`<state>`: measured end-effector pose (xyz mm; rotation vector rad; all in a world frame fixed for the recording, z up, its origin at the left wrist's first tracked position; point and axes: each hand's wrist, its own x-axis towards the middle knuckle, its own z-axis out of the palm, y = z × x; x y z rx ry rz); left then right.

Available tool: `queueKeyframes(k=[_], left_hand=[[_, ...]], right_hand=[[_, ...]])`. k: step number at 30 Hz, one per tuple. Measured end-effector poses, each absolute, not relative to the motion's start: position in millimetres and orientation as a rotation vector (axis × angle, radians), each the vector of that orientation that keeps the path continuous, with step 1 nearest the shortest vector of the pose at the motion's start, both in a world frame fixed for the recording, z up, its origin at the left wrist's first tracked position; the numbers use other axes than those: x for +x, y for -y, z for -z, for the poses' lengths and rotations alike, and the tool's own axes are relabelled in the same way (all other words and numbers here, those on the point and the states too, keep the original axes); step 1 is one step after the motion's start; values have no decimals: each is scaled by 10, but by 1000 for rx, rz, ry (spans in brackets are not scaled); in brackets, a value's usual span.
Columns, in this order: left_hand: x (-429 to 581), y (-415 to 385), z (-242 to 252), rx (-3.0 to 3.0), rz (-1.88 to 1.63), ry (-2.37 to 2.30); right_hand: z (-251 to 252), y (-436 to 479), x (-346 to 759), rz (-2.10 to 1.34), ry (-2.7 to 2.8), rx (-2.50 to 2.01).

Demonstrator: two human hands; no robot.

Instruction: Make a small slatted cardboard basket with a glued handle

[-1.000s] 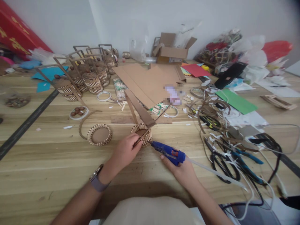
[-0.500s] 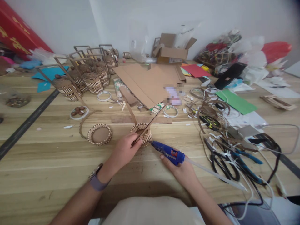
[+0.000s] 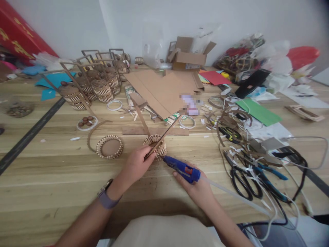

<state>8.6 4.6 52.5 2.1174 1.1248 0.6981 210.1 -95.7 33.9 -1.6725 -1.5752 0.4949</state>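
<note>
**Cardboard strip held to a small basket, glue gun beside it**

At nine o'clock on the pale wooden tabletop (image 3: pixel 51 178), a group of finished round slatted wooden baskets with tall cardboard handles (image 3: pixel 88 85) stands near the far edge. Closer in, towards ten o'clock of the hands, a white ring holding brown beads (image 3: pixel 86 123) lies just beyond a flat round slatted lid with a cardboard centre (image 3: pixel 109 147).

At the centre, the left hand (image 3: pixel 137 166), a grey watch (image 3: pixel 106 197) on its wrist, is closed in a pinch on a long thin brown cardboard strip (image 3: pixel 164 132), which slants up towards one o'clock. The pinch sits at the near rim of a small round slatted wooden basket (image 3: pixel 156 145), which rests on the table touching the fingers.

Just to the right, the right hand (image 3: pixel 197 188) is wrapped around a blue hot-glue gun with a red trigger (image 3: pixel 182 168); its nozzle points towards eleven o'clock, close to the basket, whether touching cannot be told. A clear glue stick (image 3: pixel 231 193) trails from its rear.

At three o'clock lie black-handled scissors (image 3: pixel 241 180) among tangled cables and cardboard scraps.
</note>
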Motion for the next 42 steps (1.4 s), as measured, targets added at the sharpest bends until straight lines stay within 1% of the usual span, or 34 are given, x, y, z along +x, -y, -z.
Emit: queueKeyframes(k=[16,25,32,42], left_hand=[[80,-51,-501,2120,-692,-1136],[84,-50,-528,2089,-695,-1114],[69,-54,-512,2111,-671,-1143],[55,-57,-536,2103,-633,-1171]], right_hand=[[-269,964,2108,-547,1536,-1692],[-320,966,2103,-572,1548,-1691],[-318,952,2094,-526,1544,-1702],[-438,1016,2139,-526,1598,-1727]])
